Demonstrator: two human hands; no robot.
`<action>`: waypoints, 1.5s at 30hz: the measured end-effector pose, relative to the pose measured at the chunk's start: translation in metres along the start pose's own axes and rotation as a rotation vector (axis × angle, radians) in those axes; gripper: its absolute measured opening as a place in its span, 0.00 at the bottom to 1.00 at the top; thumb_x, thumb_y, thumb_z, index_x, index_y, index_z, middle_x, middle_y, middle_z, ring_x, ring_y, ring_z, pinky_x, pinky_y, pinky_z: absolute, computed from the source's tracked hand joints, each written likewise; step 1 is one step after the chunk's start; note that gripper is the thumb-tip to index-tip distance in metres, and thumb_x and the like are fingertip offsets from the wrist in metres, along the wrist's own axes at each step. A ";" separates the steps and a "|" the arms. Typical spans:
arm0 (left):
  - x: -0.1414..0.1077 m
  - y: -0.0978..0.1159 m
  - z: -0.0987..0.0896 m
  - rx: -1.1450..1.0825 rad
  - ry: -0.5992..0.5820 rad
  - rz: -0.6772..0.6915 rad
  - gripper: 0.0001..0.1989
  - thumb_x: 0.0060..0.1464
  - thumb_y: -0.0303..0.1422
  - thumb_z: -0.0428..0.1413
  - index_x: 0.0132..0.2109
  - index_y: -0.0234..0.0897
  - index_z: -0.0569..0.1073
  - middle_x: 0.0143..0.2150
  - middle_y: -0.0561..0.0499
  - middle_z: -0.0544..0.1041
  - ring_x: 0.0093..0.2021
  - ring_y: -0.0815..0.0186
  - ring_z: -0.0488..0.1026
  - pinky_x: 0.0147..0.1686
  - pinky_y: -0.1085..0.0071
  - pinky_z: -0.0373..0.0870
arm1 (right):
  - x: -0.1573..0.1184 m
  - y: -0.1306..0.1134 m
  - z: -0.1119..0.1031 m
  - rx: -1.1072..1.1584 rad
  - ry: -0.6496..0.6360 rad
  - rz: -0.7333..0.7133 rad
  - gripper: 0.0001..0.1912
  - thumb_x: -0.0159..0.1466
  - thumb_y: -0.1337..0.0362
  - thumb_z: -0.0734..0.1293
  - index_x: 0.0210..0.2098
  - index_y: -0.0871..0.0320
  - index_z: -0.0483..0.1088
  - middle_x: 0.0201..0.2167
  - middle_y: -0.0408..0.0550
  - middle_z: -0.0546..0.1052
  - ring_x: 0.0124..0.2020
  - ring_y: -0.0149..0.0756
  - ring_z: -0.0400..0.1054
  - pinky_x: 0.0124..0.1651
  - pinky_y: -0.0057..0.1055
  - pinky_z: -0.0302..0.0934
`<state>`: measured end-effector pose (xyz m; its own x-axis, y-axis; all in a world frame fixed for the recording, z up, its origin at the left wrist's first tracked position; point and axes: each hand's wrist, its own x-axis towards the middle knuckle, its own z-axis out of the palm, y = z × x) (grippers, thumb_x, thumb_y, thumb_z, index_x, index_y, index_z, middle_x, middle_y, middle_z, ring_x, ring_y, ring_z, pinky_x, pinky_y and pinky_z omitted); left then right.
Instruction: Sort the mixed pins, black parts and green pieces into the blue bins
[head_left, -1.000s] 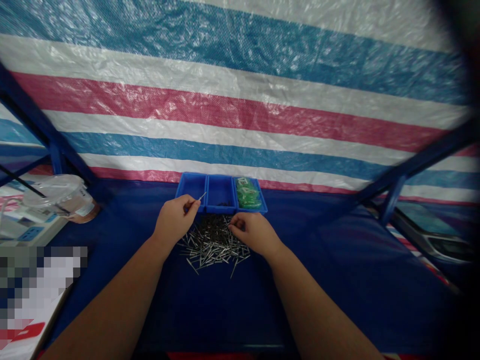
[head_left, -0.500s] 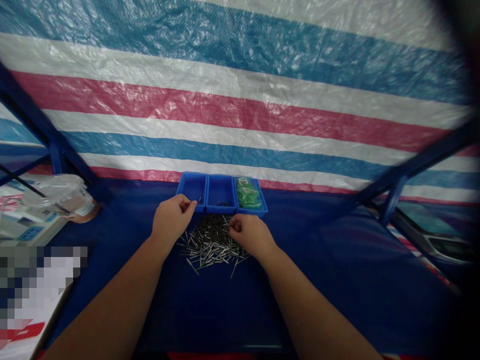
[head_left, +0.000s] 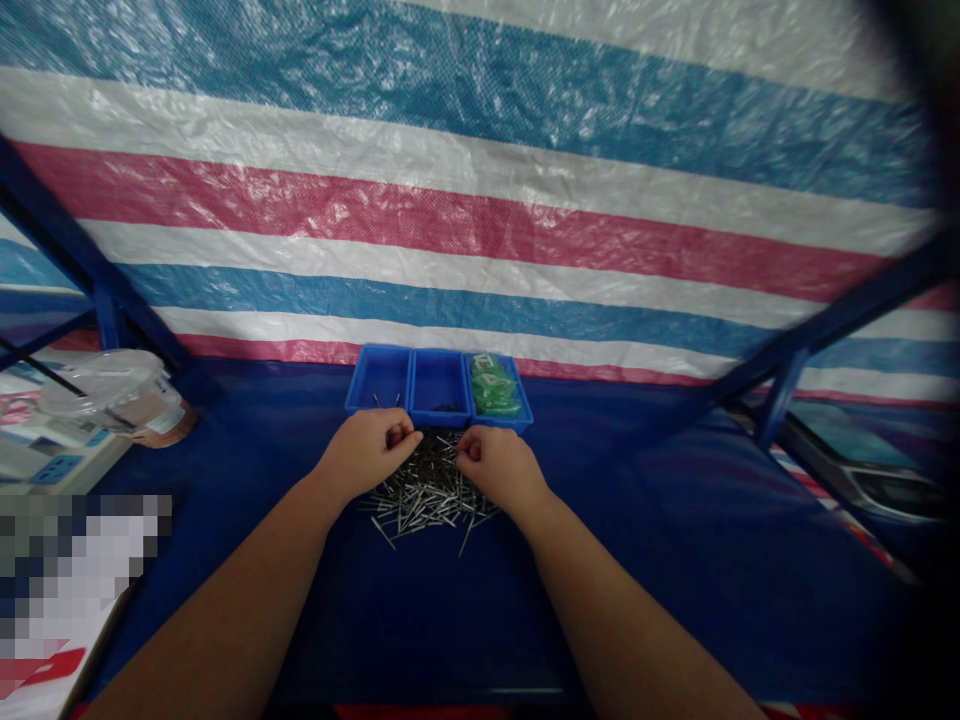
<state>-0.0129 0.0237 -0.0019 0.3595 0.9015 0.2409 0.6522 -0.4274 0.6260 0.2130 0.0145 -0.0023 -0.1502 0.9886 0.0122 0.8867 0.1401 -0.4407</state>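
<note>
A pile of thin metal pins [head_left: 431,500] lies on the blue table, with silvery ends toward me and darker ones at the back. My left hand [head_left: 375,448] is closed over the pile's left back edge, thumb and fingers together; what it holds, if anything, is too small to see. At the right back edge, my right hand [head_left: 499,465] is also closed, its fingertips hidden among the pins. Behind the pile stand a left blue bin [head_left: 380,372] with a few small pins, a middle blue bin [head_left: 439,380] with some dark bits, and a right blue bin [head_left: 524,408] holding green packets [head_left: 495,385].
At the left are a clear plastic cup [head_left: 120,390] with a dark straw, a pale device [head_left: 64,460] and a partly blurred white item [head_left: 90,590]. Blue metal bars flank the table [head_left: 645,520]. A striped sheet [head_left: 480,220] hangs behind; a dark device [head_left: 877,470] is at right.
My left hand has moved right and slightly down, from the front of the left bin to the pile. A second thin pin now shows in that bin. My right hand has barely moved.
</note>
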 end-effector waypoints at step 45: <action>0.001 -0.012 -0.015 0.303 0.363 -0.299 0.11 0.59 0.40 0.56 0.35 0.41 0.79 0.30 0.50 0.78 0.29 0.63 0.71 0.29 0.69 0.58 | -0.009 0.018 -0.028 0.094 -0.238 -0.340 0.16 0.53 0.74 0.70 0.41 0.55 0.77 0.33 0.43 0.78 0.32 0.32 0.70 0.35 0.27 0.59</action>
<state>-0.0304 0.0308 0.0014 -0.0882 0.9291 0.3590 0.8722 -0.1020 0.4783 0.2426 0.0096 0.0147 -0.5337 0.8450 -0.0318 0.7273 0.4395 -0.5272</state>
